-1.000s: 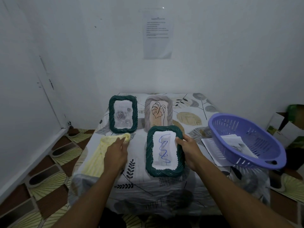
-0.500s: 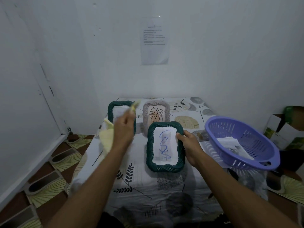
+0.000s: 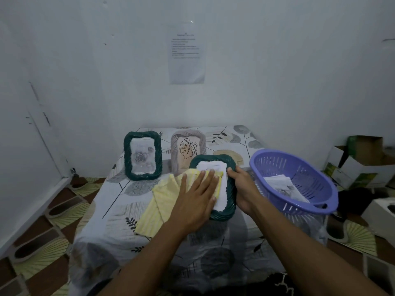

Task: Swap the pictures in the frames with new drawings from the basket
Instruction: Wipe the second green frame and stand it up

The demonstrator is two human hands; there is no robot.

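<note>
Frame rt edge in R hand; basket near.

Wall notice; cardboard boxes at right

A second ago our left hand lay on the yellow cloth at the left of the bench. Half a second ago it had lifted the cloth into the air in front of the far green frame. Now the hand lies flat with fingers spread, pressing the cloth onto the face of the near green frame. The cloth trails off that frame's left side onto the bench, and the blue squiggle drawing has gone from view beneath it.
</note>
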